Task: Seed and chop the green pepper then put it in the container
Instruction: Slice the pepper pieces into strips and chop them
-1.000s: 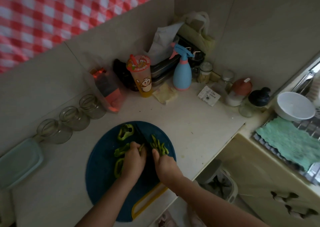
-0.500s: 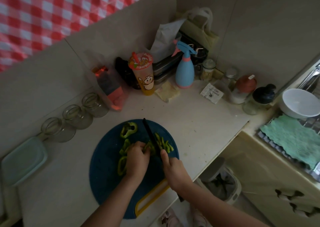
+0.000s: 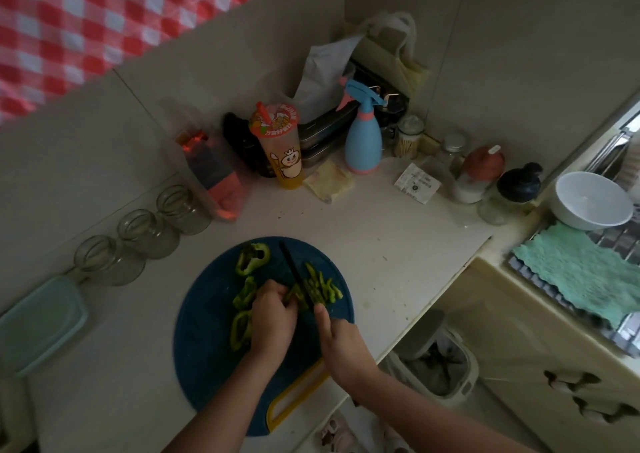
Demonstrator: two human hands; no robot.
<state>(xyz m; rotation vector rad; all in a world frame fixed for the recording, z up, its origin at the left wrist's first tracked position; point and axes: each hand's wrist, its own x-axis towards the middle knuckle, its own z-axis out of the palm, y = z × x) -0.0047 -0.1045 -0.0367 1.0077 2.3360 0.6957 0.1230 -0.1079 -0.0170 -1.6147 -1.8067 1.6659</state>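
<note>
Head view: chopping step is going on. Left hand (image 3: 272,321) is pinning green pepper (image 3: 323,288) on blue board (image 3: 207,348), mid worktop; right hand (image 3: 341,338) is gripping knife (image 3: 292,269). Next, prob: slicing the uncut rings (image 3: 251,258), then scooping into container (image 3: 38,324).

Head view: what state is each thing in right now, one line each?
left hand, curled, holding a pepper piece on the cutting board
right hand, gripping the knife
knife, blade at the pepper piece, between the hands
pepper strips, cut, piled right of the blade
pepper rings, not yet chopped, left of the blade
container, apparently lidded, apart from the board
white bowl, upright, empty
glass jars, upright, no lids
</note>
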